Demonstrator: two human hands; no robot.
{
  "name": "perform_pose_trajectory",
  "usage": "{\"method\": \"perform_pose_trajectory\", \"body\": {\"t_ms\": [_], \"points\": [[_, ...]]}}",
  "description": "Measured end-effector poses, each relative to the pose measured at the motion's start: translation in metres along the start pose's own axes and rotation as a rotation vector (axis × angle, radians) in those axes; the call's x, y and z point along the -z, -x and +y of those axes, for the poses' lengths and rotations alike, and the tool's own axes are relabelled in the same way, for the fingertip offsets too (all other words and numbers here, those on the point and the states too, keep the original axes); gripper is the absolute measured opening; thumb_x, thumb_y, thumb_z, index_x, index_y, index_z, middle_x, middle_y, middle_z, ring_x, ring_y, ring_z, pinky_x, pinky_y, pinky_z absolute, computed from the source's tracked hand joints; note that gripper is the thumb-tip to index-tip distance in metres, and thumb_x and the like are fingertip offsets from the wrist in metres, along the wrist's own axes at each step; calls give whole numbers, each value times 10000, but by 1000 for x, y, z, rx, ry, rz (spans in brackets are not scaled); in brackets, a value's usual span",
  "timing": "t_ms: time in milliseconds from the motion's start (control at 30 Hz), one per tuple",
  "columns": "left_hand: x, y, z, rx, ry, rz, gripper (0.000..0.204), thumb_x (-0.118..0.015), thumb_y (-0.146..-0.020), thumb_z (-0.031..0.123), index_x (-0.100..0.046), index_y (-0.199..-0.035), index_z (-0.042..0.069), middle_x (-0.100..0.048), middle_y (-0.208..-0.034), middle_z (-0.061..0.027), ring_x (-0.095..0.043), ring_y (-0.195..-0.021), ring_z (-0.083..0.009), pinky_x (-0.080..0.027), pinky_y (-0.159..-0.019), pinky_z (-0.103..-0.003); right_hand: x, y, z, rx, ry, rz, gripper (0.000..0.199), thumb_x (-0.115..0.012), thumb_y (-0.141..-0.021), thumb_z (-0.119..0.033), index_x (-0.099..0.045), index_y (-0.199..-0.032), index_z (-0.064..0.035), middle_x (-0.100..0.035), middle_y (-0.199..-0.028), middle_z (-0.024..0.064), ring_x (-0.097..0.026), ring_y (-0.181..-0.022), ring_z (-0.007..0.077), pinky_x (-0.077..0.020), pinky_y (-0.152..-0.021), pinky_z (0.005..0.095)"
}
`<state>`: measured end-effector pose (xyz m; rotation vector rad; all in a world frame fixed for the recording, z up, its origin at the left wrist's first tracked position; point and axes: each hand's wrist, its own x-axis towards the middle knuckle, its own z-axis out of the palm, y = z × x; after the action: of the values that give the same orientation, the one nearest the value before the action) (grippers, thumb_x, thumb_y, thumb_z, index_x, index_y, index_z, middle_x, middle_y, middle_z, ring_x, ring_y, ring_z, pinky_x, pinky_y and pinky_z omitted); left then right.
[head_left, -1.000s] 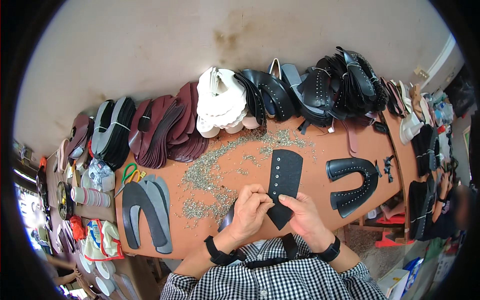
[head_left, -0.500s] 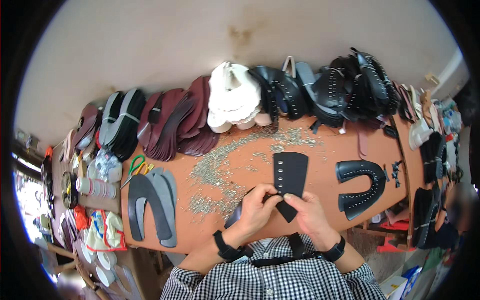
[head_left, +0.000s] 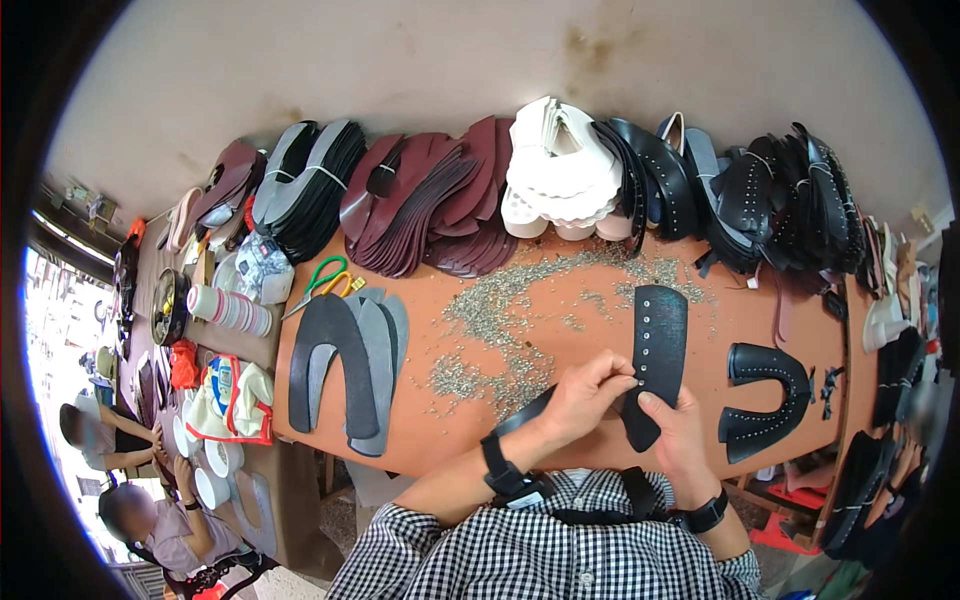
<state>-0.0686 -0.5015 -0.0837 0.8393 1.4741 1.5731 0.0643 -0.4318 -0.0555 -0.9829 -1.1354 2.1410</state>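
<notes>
A long black leather strip (head_left: 656, 345) with a row of small metal studs lies over the near edge of the orange table (head_left: 570, 425). My right hand (head_left: 672, 438) grips its near end from below. My left hand (head_left: 585, 392) pinches the strip's left edge with fingertips, beside a stud. Small silver rivets (head_left: 500, 340) are scattered in heaps just left of my hands. A black U-shaped studded shoe upper (head_left: 765, 395) lies to the right of the strip.
Stacks of cut shoe uppers line the far edge: grey (head_left: 305, 190), maroon (head_left: 435, 205), white (head_left: 555, 175), black (head_left: 770, 200). Grey and black U-shaped pieces (head_left: 345, 365) and green-handled scissors (head_left: 322, 280) lie left. Two people (head_left: 130, 470) sit at lower left.
The view has shifted slightly. My hands stay on the black strip; the left fingers have moved along its edge to another stud.
</notes>
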Motion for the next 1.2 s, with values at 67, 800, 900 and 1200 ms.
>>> {"method": "perform_pose_trajectory", "body": {"t_ms": [67, 800, 900, 1200], "points": [[20, 1, -9, 14, 134, -13, 69, -579, -809, 22, -577, -877, 11, -583, -795, -22, -540, -674, -78, -457, -583, -231, 7, -3, -4, -4, 55, 27, 198, -569, -817, -16, -558, -1014, -6, -611, -931, 62, -593, -835, 149, -497, -747, 274], [113, 22, -94, -92, -1361, 225, 92, -542, -711, 100, -575, -744, 21, -560, -800, -122, -537, -823, -310, -418, -735, -413, 36, 0, -20, -190, -199, 62, 229, -531, -802, -22, -534, -1018, 51, -606, -935, 167, -623, -843, 273, -509, -785, 368], [111, 19, -87, 71, -1428, 135, 145, -543, -692, 102, -568, -796, 5, -554, -827, -136, -531, -843, -316, -410, -742, -418, 31, 1, -20, -219, -279, 40, 276, -514, -781, 9, -514, -1049, 73, -597, -969, 186, -608, -891, 292, -496, -822, 369], [115, 21, -86, -136, -1510, 93, 142, -546, -728, 132, -557, -798, 9, -552, -866, -157, -541, -822, -322, -419, -728, -418, 31, 3, -19, -217, -404, -15, 251, -497, -787, 3, -525, -1033, 47, -596, -936, 144, -598, -887, 269, -495, -803, 348]]}}
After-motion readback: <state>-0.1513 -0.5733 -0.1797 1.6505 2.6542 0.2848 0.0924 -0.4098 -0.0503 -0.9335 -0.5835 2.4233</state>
